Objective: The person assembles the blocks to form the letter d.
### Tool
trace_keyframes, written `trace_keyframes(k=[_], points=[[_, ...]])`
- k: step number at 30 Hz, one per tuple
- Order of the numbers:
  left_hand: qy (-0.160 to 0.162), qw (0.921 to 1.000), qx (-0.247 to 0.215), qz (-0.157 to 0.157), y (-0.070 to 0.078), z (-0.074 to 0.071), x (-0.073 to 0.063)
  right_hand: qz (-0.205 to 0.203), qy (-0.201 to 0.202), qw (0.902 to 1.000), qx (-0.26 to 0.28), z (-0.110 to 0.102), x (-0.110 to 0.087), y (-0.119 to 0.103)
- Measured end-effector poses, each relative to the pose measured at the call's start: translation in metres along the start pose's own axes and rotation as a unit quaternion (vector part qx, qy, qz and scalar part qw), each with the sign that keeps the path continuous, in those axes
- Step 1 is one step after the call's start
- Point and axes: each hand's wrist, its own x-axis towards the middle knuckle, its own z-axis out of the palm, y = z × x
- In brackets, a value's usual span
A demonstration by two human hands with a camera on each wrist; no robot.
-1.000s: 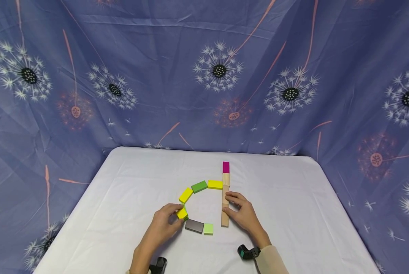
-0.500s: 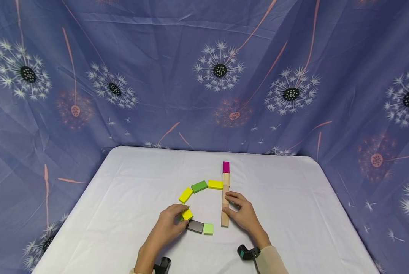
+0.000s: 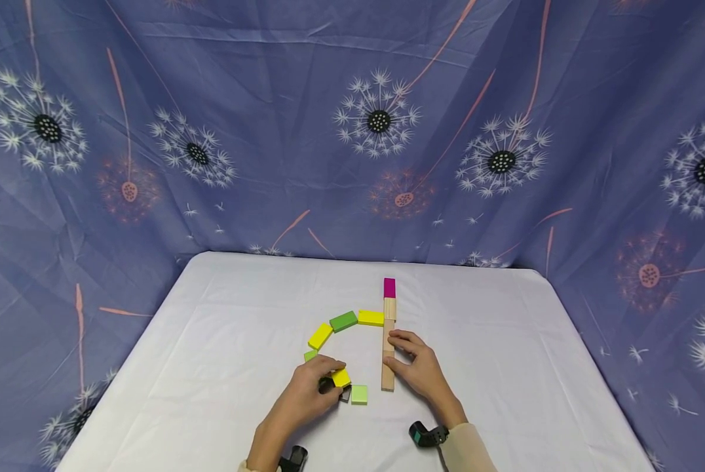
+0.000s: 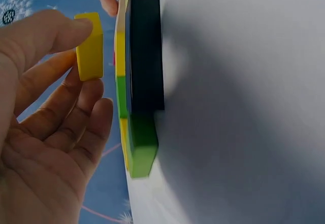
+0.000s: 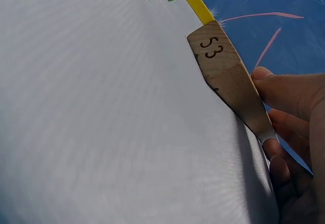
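Observation:
My left hand [image 3: 313, 388] pinches a yellow block [image 3: 341, 378] between thumb and fingers. In the left wrist view the held block [image 4: 90, 51] is raised off the table, beside a dark grey block [image 4: 146, 51]. A green block [image 4: 142, 148] adjoins the grey one. From above, the left hand mostly covers the grey block, and a light green block [image 3: 360, 394] lies just to its right. My right hand [image 3: 421, 367] rests with thumb and fingertips on a straight column of wooden blocks [image 3: 388, 380]. The near wooden block [image 5: 216, 51] bears the number 53.
From the column, a yellow block [image 3: 371, 318], a green block [image 3: 343, 321], another yellow block [image 3: 320, 336] and a light green block [image 3: 310, 356] curve round to the left. A magenta block [image 3: 390, 288] tops the column. All stand on a white-covered table [image 3: 506, 341].
My left hand has carried the yellow block to the right, from over the green block at the arc's left side to over the grey block. The right hand has stayed still.

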Motion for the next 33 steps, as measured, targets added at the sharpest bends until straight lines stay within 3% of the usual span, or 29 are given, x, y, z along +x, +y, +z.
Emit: trace_keyframes(k=[10,22,33], points=[[-0.046,0.9986,-0.011,0.022,0.011,0.013,0.008,0.000,0.003,1.0000,-0.003,0.000,0.000,0.000],[-0.083,0.9950,0.026,0.048,0.024,0.029,0.015,-0.011,-0.004,0.9999,-0.001,-0.001,0.000,0.001],[-0.115,0.9917,0.049,0.030,0.030,0.044,0.019,-0.011,-0.004,0.9999,-0.008,-0.001,0.001,0.003]])
